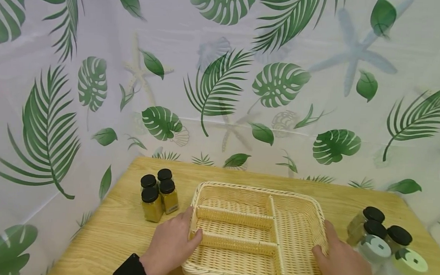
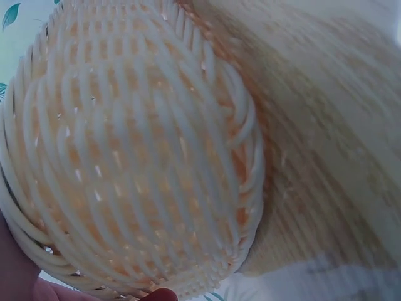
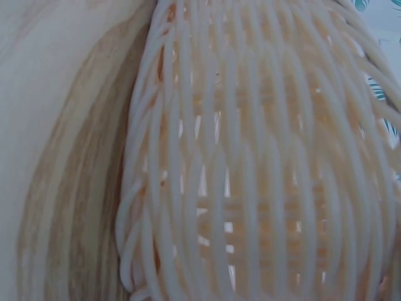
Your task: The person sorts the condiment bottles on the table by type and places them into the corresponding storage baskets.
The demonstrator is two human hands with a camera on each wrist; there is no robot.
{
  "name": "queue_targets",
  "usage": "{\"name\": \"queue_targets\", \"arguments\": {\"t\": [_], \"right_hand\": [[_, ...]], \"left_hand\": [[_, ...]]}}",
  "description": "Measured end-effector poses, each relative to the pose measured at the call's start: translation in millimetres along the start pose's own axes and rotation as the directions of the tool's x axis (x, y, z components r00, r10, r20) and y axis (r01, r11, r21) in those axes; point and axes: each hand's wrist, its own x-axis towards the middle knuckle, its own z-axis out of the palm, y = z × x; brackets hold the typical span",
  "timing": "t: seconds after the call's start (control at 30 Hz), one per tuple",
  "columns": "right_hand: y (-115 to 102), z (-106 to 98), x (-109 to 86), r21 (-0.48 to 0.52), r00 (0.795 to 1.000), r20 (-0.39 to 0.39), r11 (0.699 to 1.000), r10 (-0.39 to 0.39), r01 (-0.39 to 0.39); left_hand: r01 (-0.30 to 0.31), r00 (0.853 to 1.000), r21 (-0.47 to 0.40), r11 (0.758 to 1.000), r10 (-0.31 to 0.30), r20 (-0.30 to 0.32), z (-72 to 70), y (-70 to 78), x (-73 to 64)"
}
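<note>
A pale woven wicker basket is held level in the middle of the head view. Dividers split it into three compartments on the left and a long one on the right; nothing lies in them. My left hand grips its left side, thumb over the rim. On the opposite side my right hand holds the rim, thumb inside. The left wrist view is filled by the basket's outer wall, with a fingertip at the bottom edge. Close weave of the wall fills the right wrist view too.
Several jars of yellow contents with black lids stand left of the basket on the wooden table. To the right are more black-lidded jars and two containers with pale lids. A leaf-patterned curtain hangs behind the table.
</note>
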Motion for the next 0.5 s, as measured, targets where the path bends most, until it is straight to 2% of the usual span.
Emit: {"name": "queue_targets", "arguments": {"t": [0.2,0.37,0.43,0.5], "right_hand": [[7,-3,-7.5,-0.015,0.999,-0.03,1.0,0.011,-0.011],[7,-3,-9.1,-0.053,0.993,-0.118,0.998,-0.022,0.016],[4,-2,-10.3,-0.079,0.981,-0.182,0.996,-0.059,0.045],[3,-1,-12.6,-0.11,0.958,-0.267,0.991,-0.106,0.079]], "left_hand": [[0.006,1.0,-0.045,0.999,-0.005,0.019,7.4,5.7,1.7],[0.041,0.998,-0.061,0.997,-0.038,0.052,7.2,9.0,0.4],[0.066,0.996,-0.045,0.997,-0.063,0.067,6.5,9.0,-0.5],[0.093,0.992,-0.032,0.995,-0.09,0.092,6.1,8.8,-1.3]]}}
